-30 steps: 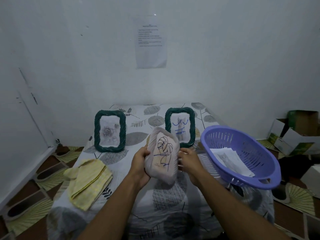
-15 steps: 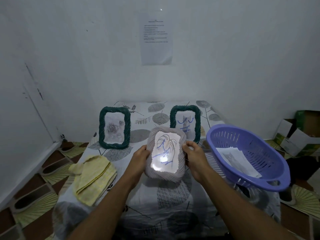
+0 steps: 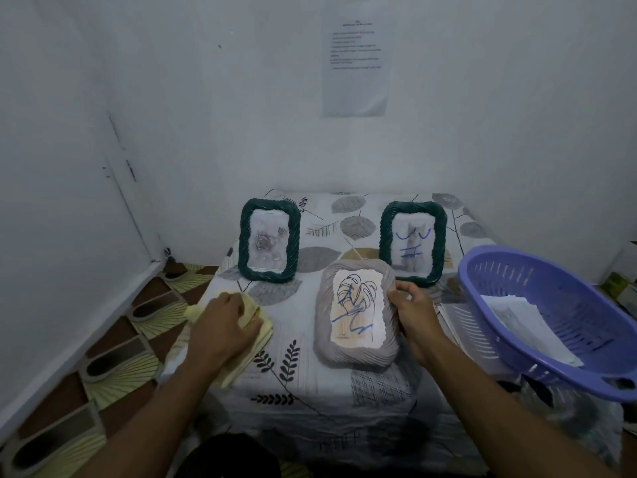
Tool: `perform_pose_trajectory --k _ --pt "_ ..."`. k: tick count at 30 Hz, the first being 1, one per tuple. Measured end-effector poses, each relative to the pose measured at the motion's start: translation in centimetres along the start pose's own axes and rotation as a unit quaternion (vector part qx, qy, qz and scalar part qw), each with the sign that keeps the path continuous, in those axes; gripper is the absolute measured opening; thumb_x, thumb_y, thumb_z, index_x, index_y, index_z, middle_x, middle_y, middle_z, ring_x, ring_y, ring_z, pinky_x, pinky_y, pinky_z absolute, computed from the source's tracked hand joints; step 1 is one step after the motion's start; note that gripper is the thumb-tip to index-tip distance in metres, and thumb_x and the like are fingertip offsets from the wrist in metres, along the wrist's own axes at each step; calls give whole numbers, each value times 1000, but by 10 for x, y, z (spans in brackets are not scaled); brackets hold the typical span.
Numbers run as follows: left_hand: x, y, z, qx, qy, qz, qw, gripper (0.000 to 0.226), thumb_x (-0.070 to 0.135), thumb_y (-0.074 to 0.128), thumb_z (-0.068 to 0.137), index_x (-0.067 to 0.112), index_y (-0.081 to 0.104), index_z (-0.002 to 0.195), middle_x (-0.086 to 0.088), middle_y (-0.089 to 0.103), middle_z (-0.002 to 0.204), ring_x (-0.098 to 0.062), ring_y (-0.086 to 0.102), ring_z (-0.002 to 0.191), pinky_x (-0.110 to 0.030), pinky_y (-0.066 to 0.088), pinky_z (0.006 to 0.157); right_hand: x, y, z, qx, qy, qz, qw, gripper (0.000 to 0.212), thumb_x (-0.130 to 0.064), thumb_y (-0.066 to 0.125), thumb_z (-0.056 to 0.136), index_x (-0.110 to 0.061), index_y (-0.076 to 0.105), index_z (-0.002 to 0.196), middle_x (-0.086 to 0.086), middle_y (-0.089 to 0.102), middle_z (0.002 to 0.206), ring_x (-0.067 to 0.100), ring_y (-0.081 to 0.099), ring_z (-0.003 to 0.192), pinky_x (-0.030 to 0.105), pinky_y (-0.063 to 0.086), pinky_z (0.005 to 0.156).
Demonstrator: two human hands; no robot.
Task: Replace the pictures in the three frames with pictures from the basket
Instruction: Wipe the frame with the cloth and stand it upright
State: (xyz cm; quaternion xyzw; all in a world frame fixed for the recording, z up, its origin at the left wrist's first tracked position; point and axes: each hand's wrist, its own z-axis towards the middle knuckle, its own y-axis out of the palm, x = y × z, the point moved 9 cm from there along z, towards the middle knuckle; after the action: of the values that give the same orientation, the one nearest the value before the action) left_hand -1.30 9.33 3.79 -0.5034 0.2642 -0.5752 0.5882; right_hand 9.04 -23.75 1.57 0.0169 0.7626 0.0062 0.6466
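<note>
Grey frame (image 3: 356,315) over the middle of the table (image 3: 310,374), glass side up towards the camera. Its long axis runs away from the person, top edge towards the wall. The right hand (image 3: 412,312) pinches the frame's right edge, fingers curled round it. The left hand (image 3: 220,322) lies on the yellow cloth (image 3: 256,334), well to the frame's left; whether its fingers grip or merely rest on the cloth cannot be told. The basket (image 3: 558,288) holding the pictures (image 3: 527,319) stands to the right, nearer the right hand.
</note>
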Motion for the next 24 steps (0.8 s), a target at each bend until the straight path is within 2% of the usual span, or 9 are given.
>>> perform_pose_trajectory --k 3,6,8,10,13,16,19,22,24 --pt "0 13 -2 -16 8 -39 999 28 33 59 88 18 46 69 2 50 72 -23 52 71 -32 34 57 1 9 1 -11 5 0 1000 20 -16 58 94 -12 60 114 12 69 107 30 66 94 46 55 87" --pt "1 0 4 17 -58 -186 981 32 34 54 94 11 60 72 -3 61 72 -21 55 67 -33 42 61 -3 10 0 -14 4 2 1000 20 -15 58 94 -11 61 114 14 70 104 32 67 94 48 56 86" --pt "11 -23 9 61 -76 -266 959 37 36 51 96 12 60 69 -2 58 65 -17 50 60 -29 37 56 -8 7 0 -13 0 1 1000 19 -14 57 95 -10 62 113 14 71 104 31 68 94 47 56 86" --pt "14 -50 18 125 -120 -372 912 37 31 48 98 16 52 64 1 46 58 -13 38 54 -28 28 52 -15 5 -1 -11 -7 3 1000 19 -11 55 96 -9 62 113 12 70 104 28 67 93 43 56 84" --pt "8 -92 37 229 -171 -522 804 36 29 51 97 19 46 63 3 34 61 -8 30 58 -29 26 56 -26 4 -3 -20 -17 7 1000 18 -12 54 97 -11 61 113 9 69 107 26 66 95 42 55 87" --pt "24 -113 56 239 -144 -573 771 34 32 55 94 23 50 62 4 38 62 -12 36 61 -31 31 58 -37 2 -4 -18 -27 14 999 16 -14 55 96 -14 60 111 10 68 107 28 66 95 43 55 86" --pt "73 -92 60 148 -96 -597 783 25 28 60 92 19 62 69 -4 50 68 -18 46 68 -37 42 66 -45 4 -8 -19 -37 32 999 17 -14 55 96 -13 60 112 10 69 105 27 67 92 38 55 79" --pt "129 -54 48 40 -16 -505 862 21 27 57 94 14 68 81 -2 64 77 -19 57 72 -38 52 73 -50 3 -14 -16 -36 45 998 15 -14 54 96 -14 59 110 9 69 100 23 66 85 34 54 72" --pt "159 -38 35 32 89 -385 918 17 24 57 94 16 72 97 4 68 97 -10 60 90 -36 52 87 -52 -1 -16 -16 -30 60 998 12 -11 52 97 -11 60 106 13 69 99 25 65 81 37 55 72"
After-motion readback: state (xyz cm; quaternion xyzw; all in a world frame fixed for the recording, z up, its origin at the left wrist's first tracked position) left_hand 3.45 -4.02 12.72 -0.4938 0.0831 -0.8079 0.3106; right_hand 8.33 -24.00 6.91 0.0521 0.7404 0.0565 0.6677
